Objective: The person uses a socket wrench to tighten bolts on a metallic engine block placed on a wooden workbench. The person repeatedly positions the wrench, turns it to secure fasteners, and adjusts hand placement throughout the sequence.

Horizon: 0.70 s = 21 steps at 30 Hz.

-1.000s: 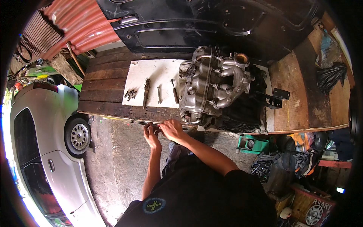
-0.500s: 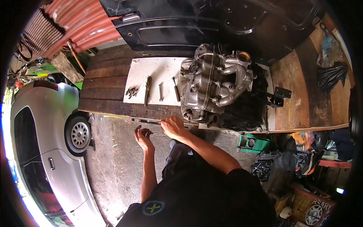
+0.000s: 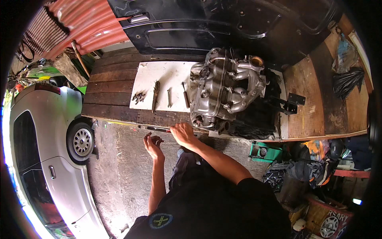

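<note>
My right hand (image 3: 183,134) is closed at the front edge of the wooden workbench (image 3: 109,99). From its fingers a slim dark tool with a red part (image 3: 161,129) points left along the edge; its exact kind is hard to make out. My left hand (image 3: 153,146) hovers just below the tool's far end, fingers apart and loosely curled, with nothing visible in it. Beyond my hands, a white board (image 3: 145,77) bears small dark bolts (image 3: 139,97), a narrow brush-like tool (image 3: 155,95), a wrench (image 3: 169,97) and a dark-handled tool (image 3: 186,95).
A metal engine intake manifold (image 3: 217,93) stands on the bench to the right, with a black bracket (image 3: 293,104) beside it. A black vehicle panel (image 3: 187,34) leans behind. On the floor is a green jack (image 3: 264,152); a silver car (image 3: 51,155) is parked at left.
My left hand has shifted slightly right, nearer my right hand. My right hand stays at the bench edge with the tool. The view has moved a little.
</note>
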Motion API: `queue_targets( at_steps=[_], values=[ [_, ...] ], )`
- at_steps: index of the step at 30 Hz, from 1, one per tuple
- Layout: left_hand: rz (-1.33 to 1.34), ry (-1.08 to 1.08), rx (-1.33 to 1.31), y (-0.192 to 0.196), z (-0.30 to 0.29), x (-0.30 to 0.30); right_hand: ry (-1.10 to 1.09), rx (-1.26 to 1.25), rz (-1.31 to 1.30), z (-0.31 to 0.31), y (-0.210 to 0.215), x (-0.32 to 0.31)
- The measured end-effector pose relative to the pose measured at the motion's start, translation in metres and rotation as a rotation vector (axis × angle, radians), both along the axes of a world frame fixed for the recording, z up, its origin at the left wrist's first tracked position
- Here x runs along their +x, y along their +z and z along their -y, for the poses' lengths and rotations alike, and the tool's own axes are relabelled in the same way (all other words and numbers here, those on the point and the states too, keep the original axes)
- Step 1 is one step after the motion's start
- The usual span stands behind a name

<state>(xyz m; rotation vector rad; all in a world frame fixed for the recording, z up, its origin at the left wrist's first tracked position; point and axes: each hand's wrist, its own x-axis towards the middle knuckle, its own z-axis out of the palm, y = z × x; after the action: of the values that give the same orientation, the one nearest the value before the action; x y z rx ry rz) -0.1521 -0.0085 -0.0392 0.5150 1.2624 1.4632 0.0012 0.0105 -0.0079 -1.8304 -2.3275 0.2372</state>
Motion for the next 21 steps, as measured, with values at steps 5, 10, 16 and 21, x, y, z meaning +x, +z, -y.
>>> queue_targets(
  at_steps=[5,10,16,21],
  values=[
    [0.045,-0.086,-0.019,0.002,-0.001,0.004,-0.009,0.122,-0.376,0.011,0.058,0.0],
    [-0.071,-0.398,0.088,0.014,-0.001,0.029,-0.046,0.252,-0.563,0.016,0.1,0.024],
    [-0.732,-0.865,0.399,-0.135,0.01,0.014,0.031,0.043,-0.457,0.014,0.064,-0.001],
    [-0.546,-0.803,0.08,-0.195,0.026,0.026,-0.074,-0.04,-0.358,-0.007,-0.024,-0.021]
  ],
)
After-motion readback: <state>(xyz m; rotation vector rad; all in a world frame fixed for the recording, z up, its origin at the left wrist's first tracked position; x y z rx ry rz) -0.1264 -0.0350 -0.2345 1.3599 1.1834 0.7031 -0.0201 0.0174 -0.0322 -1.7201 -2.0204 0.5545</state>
